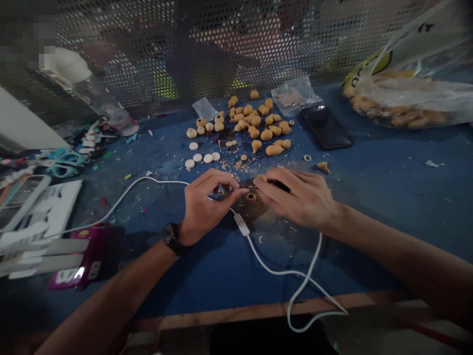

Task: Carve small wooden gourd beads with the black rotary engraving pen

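My left hand (209,197), with a dark watch (171,235) on its wrist, pinches thumb and forefinger together on a tiny thin dark piece that I cannot make out. Close to its fingertips, my right hand (299,197) is closed round a black object (280,185), mostly hidden by the fingers. A tan bit (261,177) shows at the right fingertips. Just below the hands lies a small cut gourd piece (251,197) with a dark round hole. Beyond them are several small tan gourds (254,120) in a heap, wood-coloured shavings (242,164) and white discs (208,158).
A white cable (273,271) with an inline switch (242,224) loops past the table's front edge. To the right are a black phone (327,128) and a plastic bag of gourds (410,106). Scissors (66,162), a bottle (107,106) and a purple box (98,246) lie left. Perforated metal (236,49) stands behind.
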Demonstrator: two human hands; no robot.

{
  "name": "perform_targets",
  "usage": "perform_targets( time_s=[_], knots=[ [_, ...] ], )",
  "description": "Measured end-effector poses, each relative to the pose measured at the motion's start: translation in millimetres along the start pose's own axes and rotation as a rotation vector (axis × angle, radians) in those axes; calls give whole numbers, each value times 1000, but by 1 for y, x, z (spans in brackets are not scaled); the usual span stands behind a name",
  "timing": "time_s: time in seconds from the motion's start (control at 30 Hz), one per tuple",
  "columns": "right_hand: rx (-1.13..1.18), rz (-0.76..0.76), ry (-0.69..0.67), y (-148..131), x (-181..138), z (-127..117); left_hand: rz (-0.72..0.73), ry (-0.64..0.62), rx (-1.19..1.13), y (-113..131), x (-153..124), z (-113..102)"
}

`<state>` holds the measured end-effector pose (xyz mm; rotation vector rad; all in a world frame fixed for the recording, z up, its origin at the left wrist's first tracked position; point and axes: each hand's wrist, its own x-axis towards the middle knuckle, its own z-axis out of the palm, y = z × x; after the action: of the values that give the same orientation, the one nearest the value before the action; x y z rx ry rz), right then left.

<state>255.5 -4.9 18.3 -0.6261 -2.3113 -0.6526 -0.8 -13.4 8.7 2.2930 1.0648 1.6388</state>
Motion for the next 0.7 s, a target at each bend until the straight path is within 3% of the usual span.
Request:
perform_targets(
  time_s=[0.7],
  knots=[
    [-13, -41, 21, 7, -1, -2, 56, -88, -38, -1, 3, -4]
  ],
)
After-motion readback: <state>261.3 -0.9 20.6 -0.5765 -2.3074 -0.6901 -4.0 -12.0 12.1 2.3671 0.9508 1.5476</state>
